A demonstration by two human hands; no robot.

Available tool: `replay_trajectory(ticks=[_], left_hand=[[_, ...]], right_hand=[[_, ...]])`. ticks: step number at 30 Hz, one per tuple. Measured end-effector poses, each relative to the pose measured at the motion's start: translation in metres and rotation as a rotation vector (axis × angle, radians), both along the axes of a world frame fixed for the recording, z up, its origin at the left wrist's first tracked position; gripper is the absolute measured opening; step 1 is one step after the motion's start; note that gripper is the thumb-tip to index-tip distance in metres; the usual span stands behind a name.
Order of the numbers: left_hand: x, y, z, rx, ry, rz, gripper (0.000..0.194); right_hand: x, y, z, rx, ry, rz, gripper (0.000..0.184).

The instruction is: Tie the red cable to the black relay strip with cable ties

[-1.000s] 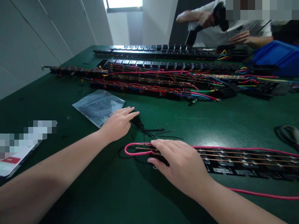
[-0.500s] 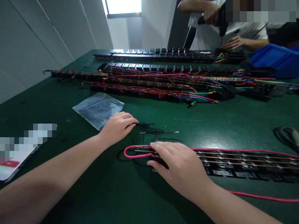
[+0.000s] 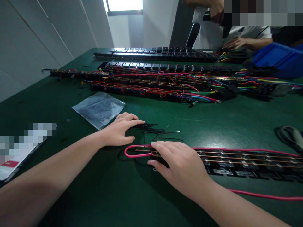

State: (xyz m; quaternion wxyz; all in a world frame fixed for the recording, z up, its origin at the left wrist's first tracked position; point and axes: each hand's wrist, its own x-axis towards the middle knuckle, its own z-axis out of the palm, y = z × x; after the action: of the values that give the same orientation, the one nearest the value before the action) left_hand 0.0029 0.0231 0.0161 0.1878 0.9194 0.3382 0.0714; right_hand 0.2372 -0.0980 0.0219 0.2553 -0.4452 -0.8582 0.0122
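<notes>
My left hand (image 3: 121,130) is open, thumb apart, its fingertips at a loose pile of thin black cable ties (image 3: 152,128). Close by on the right, my right hand (image 3: 181,165) grips the left end of a black power strip (image 3: 233,171), with thumb on the near side and fingers over the far side. Copper rods run lengthwise along this strip. A thick red wire (image 3: 131,154) bends in a loop past the strip's end and passes under my right fingers. One dark tie stands upright near the loop; whether it goes around the wire is unclear.
A clear plastic bag (image 3: 99,108) lies beyond my left hand. Several wired black strips (image 3: 151,85) stretch across the green table (image 3: 94,192). At the back right are a blue bin (image 3: 276,60) and another person's hands. A dark cable coil (image 3: 290,137) lies right.
My left hand has opened from a pinch at the cable ties, its thumb now spread away from the fingers. My right hand keeps its hold. The view has shifted slightly.
</notes>
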Motion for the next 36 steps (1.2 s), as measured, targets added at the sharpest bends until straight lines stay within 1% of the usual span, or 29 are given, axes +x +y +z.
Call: replay_trajectory(ticks=[6, 9, 15, 18, 21, 22, 24, 27, 29, 31, 36], left_hand=[[0.005, -0.002, -0.006, 0.086, 0.007, 0.059, 0.049], [0.007, -0.002, -0.008, 0.12, -0.005, 0.064, 0.041], [0.01, -0.004, -0.013, 0.123, -0.079, 0.06, 0.034], [0.012, -0.007, -0.011, 0.11, -0.148, 0.099, 0.03], [0.013, -0.012, -0.004, 0.111, -0.287, 0.145, 0.027], [0.013, -0.014, -0.002, 0.096, -0.332, 0.13, 0.026], [0.013, -0.017, 0.003, 0.042, -0.366, 0.044, 0.026], [0.014, -0.022, 0.006, -0.023, -0.289, -0.128, 0.028], [0.015, -0.024, 0.006, -0.053, -0.249, -0.186, 0.027], [0.017, -0.026, 0.006, -0.095, -0.259, -0.184, 0.024], [0.02, -0.028, 0.009, -0.213, -0.305, -0.118, 0.02]], right_hand=[[0.0, 0.001, -0.001, -0.006, -0.005, 0.001, 0.03], [0.001, 0.001, -0.002, -0.013, -0.003, -0.002, 0.03], [0.0, -0.001, 0.0, -0.02, 0.003, 0.003, 0.027], [0.0, -0.001, 0.001, -0.029, -0.009, -0.008, 0.027], [0.0, -0.001, 0.001, -0.025, -0.013, -0.011, 0.028], [0.0, 0.0, 0.001, -0.021, -0.011, -0.008, 0.028], [0.0, 0.0, 0.0, -0.012, -0.009, -0.003, 0.028], [0.0, 0.0, 0.0, -0.005, -0.017, 0.004, 0.029], [0.0, 0.0, -0.001, -0.006, -0.025, 0.002, 0.029], [0.0, 0.0, -0.002, -0.005, -0.025, -0.003, 0.03], [0.001, 0.001, -0.002, -0.024, -0.021, -0.006, 0.029]])
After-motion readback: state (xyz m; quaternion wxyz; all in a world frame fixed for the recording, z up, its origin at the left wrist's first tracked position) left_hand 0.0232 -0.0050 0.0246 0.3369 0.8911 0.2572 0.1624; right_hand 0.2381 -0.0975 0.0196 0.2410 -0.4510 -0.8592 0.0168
